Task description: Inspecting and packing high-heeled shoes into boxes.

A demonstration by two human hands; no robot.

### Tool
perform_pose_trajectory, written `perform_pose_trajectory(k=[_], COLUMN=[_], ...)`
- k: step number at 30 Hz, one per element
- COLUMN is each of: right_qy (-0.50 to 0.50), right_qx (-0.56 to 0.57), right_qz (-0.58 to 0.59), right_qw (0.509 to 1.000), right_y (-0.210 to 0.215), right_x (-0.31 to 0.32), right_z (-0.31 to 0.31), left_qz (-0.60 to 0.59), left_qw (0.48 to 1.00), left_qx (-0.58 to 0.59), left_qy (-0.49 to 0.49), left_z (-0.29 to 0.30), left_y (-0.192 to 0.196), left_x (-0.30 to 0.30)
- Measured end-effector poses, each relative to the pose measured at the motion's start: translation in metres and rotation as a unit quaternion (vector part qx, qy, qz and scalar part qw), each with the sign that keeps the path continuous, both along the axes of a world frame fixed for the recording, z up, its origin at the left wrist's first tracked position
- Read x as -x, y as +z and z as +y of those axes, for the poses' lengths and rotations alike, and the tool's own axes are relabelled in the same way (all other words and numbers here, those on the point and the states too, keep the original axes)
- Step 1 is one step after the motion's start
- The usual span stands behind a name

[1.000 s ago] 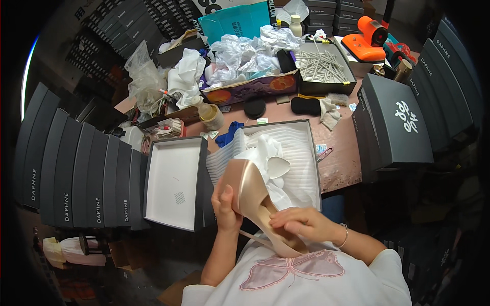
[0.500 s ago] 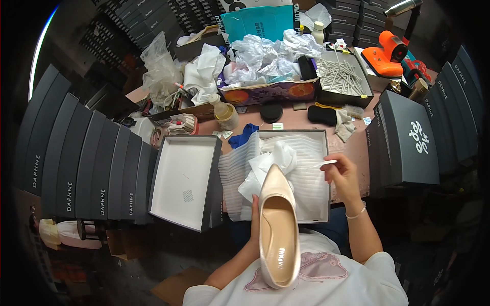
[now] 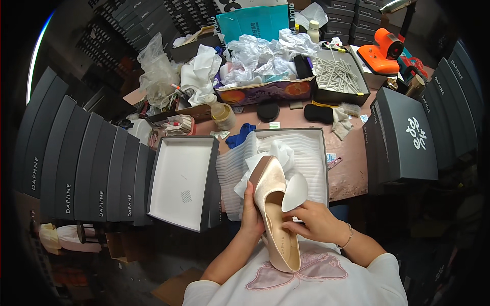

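A pale satin pointed-toe pump [image 3: 272,179] is tilted above an open shoebox [image 3: 325,153], its toe away from me and its brown sole edge showing on the left. My left hand [image 3: 250,218] is wrapped round the shoe's left side. At the shoe's opening, my right hand [image 3: 320,224] pinches a thin white rounded pad [image 3: 295,193] beside the right edge of the vamp. Behind the shoe, crumpled white tissue paper [image 3: 281,152] lies on ribbed white foam sheeting [image 3: 311,158] in the box.
A shoebox lid [image 3: 181,173] leans left of the box, beside a row of dark shoeboxes [image 3: 81,168]. More boxes [image 3: 408,137] stand at the right. Behind are a pump bottle [image 3: 222,113], a carton of tissue [image 3: 265,92] and a tray of white sticks [image 3: 337,76].
My right hand has moved left and down to the shoe, bringing the white pad with it. The shoe has turned, now showing its sole edge, and my left hand is higher on its side.
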State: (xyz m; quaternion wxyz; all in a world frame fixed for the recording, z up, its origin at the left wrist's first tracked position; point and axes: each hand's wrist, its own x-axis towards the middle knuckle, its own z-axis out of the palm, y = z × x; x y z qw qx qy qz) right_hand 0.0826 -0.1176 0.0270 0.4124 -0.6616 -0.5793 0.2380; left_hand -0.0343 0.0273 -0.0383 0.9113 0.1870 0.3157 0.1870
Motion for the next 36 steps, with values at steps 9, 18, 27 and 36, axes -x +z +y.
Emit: perform_pose_trajectory(k=[9, 18, 27, 36], right_qy=[-0.066, -0.086, -0.051, -0.190], right_qx=[0.088, 0.177, 0.248, 0.013], right_qz=[0.123, -0.193, -0.261, -0.014], right_qw=[0.986, 0.961, 0.932, 0.982], right_y=[-0.045, -0.057, -0.129, 0.009], right_x=[-0.049, -0.048, -0.025, -0.036], right_z=[0.017, 0.020, -0.003, -0.003], left_qz=[-0.005, -0.141, -0.071, -0.011], left_qw=[1.000, 0.980, 0.989, 1.000], left_qx=[0.003, 0.140, 0.124, -0.012], left_qy=[0.001, 0.019, -0.032, 0.008], left_z=[-0.001, 0.008, -0.015, -0.014], left_y=[-0.006, -0.004, 0.001, 0.010], left_x=[-0.015, 0.014, 0.031, 0.013])
